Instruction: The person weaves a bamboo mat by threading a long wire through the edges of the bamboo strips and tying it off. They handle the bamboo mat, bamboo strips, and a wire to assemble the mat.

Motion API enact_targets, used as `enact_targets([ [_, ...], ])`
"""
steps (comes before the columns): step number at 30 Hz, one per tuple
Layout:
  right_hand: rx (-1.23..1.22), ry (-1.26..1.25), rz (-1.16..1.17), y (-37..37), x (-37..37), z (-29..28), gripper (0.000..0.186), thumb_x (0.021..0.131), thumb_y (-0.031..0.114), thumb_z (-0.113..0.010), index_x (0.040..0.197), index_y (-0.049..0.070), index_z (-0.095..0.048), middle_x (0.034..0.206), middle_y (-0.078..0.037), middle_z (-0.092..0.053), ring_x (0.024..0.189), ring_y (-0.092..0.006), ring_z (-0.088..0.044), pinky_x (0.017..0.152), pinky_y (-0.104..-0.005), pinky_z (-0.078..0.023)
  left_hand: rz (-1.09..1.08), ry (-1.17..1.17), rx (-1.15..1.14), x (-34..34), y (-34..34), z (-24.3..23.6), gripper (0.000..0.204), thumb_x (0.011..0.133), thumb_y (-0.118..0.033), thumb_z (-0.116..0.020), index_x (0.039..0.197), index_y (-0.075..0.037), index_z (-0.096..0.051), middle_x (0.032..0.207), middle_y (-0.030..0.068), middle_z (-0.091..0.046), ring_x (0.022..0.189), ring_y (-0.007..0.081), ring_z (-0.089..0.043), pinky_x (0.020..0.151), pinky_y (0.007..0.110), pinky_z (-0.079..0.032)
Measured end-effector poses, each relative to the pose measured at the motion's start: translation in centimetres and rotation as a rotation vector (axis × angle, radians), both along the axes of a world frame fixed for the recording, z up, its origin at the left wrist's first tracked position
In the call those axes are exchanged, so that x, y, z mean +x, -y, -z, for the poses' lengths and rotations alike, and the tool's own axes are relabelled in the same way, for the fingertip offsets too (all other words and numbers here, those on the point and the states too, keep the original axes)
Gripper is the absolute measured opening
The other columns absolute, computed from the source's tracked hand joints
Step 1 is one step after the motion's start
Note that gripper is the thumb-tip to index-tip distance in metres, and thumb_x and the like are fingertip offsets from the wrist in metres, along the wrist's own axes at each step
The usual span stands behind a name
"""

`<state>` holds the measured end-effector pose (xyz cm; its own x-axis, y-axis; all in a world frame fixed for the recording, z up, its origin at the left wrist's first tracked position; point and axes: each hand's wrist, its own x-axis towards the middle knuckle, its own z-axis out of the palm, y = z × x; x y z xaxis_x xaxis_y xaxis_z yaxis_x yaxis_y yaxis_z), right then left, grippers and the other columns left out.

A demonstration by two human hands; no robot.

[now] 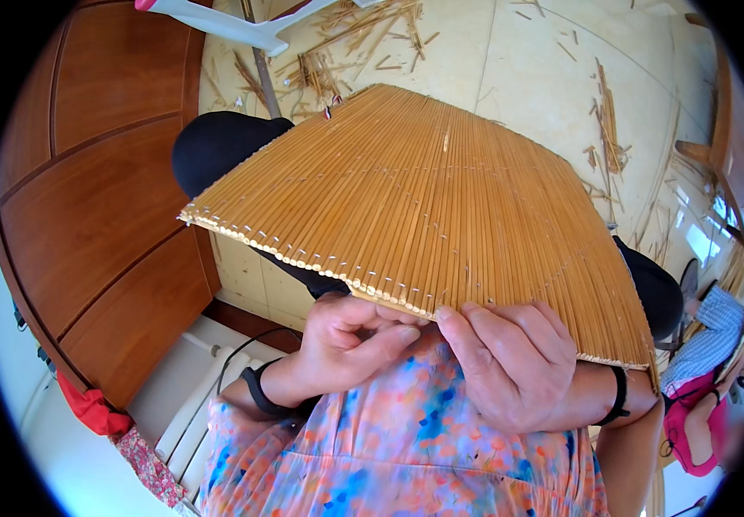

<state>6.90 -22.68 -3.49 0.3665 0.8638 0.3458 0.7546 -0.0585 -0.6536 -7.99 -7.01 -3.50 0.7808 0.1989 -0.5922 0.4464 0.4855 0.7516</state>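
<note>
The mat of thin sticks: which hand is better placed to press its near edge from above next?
Probably the right hand: its fingertips overlap the near edge of the mat, while the left hand appears mostly below that edge.

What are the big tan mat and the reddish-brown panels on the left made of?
The mat looks like dried plant stalks, perhaps reed or thin bamboo, with a slight sheen: slender strips lie side by side, showing pale, roundish cut ends along the near edge.

The panels look like varnished wood, judging by their smooth, warm, softly shining faces; wood-look laminate is possible.
</note>
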Motion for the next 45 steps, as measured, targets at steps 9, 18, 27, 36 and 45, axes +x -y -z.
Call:
enact_targets([
  [9,-0.092,0.064,-0.023,0.4,0.4,-0.8,0.035,0.070,0.010,-0.066,0.101,-0.004,-0.070,0.091,-0.012,-0.065,0.075,-0.0186,-0.062,0.052,-0.0275,-0.040,0.196,0.259,0.258,0.4,-1.5,1.7,0.014,0.087,0.002,-0.066,0.101,0.004,-0.068,0.074,0.0041,-0.067,0.063,0.0112,-0.060,0.061,0.026,-0.046],
  [18,-0.079,0.147,-0.013,0.2,0.7,-0.9,0.030,0.071,0.012,-0.065,0.096,-0.003,-0.071,0.086,-0.011,-0.066,0.071,-0.0177,-0.062,0.051,-0.0267,-0.039,0.173,0.243,0.219,0.8,-1.1,1.6,0.022,0.090,0.000,-0.065,0.111,0.003,-0.068,0.103,0.0108,-0.071,0.092,0.0158,-0.067,0.082,0.028,-0.051],
  [27,-0.111,0.213,-0.046,0.1,1.0,-1.0,0.027,0.076,0.013,-0.065,0.097,-0.003,-0.071,0.086,-0.011,-0.066,0.071,-0.0170,-0.062,0.051,-0.0260,-0.038,0.055,0.122,-0.076,0.4,-0.8,1.5,0.026,0.091,0.003,-0.064,0.117,0.004,-0.065,0.104,0.0046,-0.069,0.091,0.0086,-0.061,0.082,0.025,-0.049],
  [36,-0.129,0.191,-0.044,0.2,1.0,-1.2,0.030,0.077,0.012,-0.065,0.102,-0.003,-0.070,0.087,-0.010,-0.067,0.069,-0.0162,-0.062,0.051,-0.0254,-0.039,0.124,0.103,-0.138,-0.4,-1.4,1.6,0.030,0.091,0.004,-0.061,0.120,0.005,-0.064,0.108,0.0072,-0.067,0.099,0.0112,-0.059,0.088,0.026,-0.046],
  [45,-0.110,0.134,-0.037,0.1,0.8,-0.9,0.032,0.074,0.011,-0.068,0.102,-0.004,-0.070,0.086,-0.010,-0.065,0.068,-0.0171,-0.061,0.049,-0.0255,-0.039,0.196,0.124,-0.143,-0.3,-2.2,1.2,0.036,0.090,0.006,-0.060,0.126,0.005,-0.061,0.118,0.0107,-0.066,0.110,0.0148,-0.059,0.096,0.028,-0.045],
])
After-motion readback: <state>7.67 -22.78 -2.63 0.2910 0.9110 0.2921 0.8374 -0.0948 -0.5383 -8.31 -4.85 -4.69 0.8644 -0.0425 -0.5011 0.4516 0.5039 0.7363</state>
